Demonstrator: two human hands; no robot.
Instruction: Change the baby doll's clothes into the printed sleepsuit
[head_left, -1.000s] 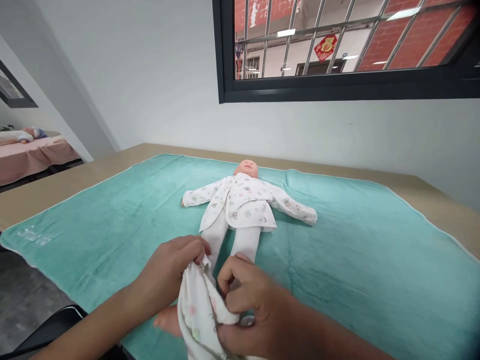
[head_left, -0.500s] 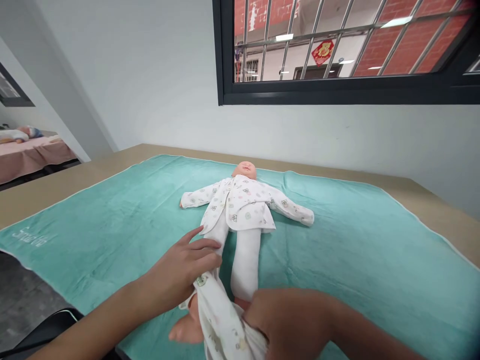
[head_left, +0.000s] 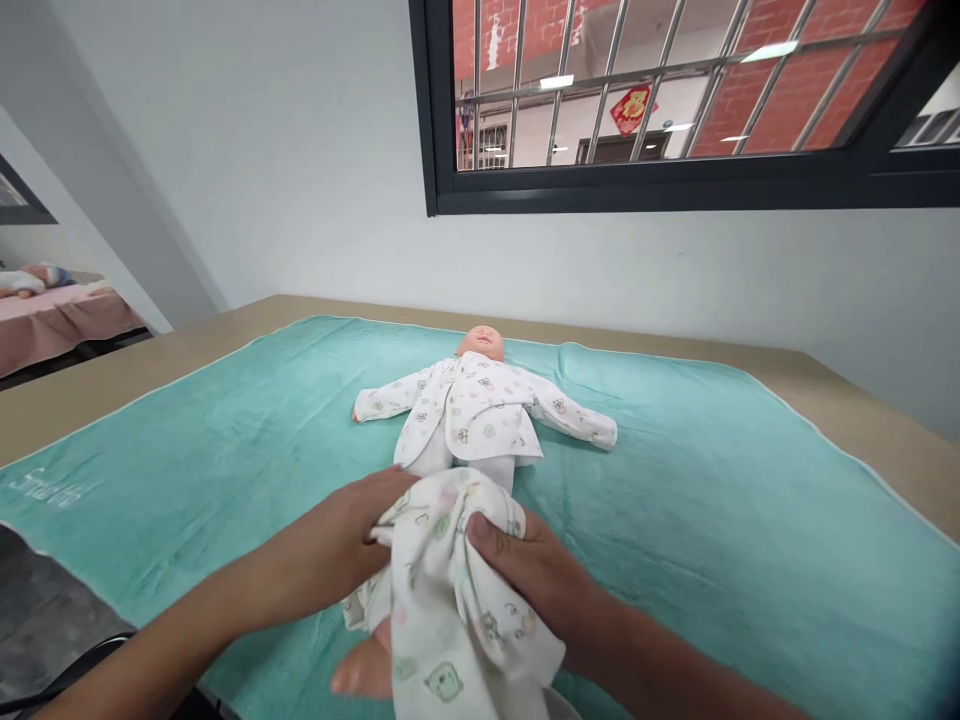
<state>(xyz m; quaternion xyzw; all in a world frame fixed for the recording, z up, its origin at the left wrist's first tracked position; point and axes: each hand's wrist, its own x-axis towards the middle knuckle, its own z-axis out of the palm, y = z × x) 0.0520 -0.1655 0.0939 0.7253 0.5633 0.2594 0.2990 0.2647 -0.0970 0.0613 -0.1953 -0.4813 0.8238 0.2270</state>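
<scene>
A baby doll (head_left: 480,345) lies on its back, head at the far side, in a white printed jacket (head_left: 491,405) open at the front. White printed baby pants (head_left: 450,600) are bunched over its lower legs, covering most of them. One bare foot (head_left: 367,668) pokes out at the lower left. My left hand (head_left: 364,535) is closed on the left side of the pants, its fingertips hidden by the cloth. From the other side my right hand (head_left: 532,570) grips the pants, thumb on top of the folds and fingers beneath.
A teal blanket (head_left: 697,480) covers most of the tan table (head_left: 862,385), which meets a wall under a barred window (head_left: 645,190). At the far left, another bed with a pink cover (head_left: 67,320) holds a doll. A black object (head_left: 82,665) is at the lower left.
The pants have been lifted up and forward over the doll's legs. My right hand rose with the cloth, and my left hand moved from the leg onto the pants.
</scene>
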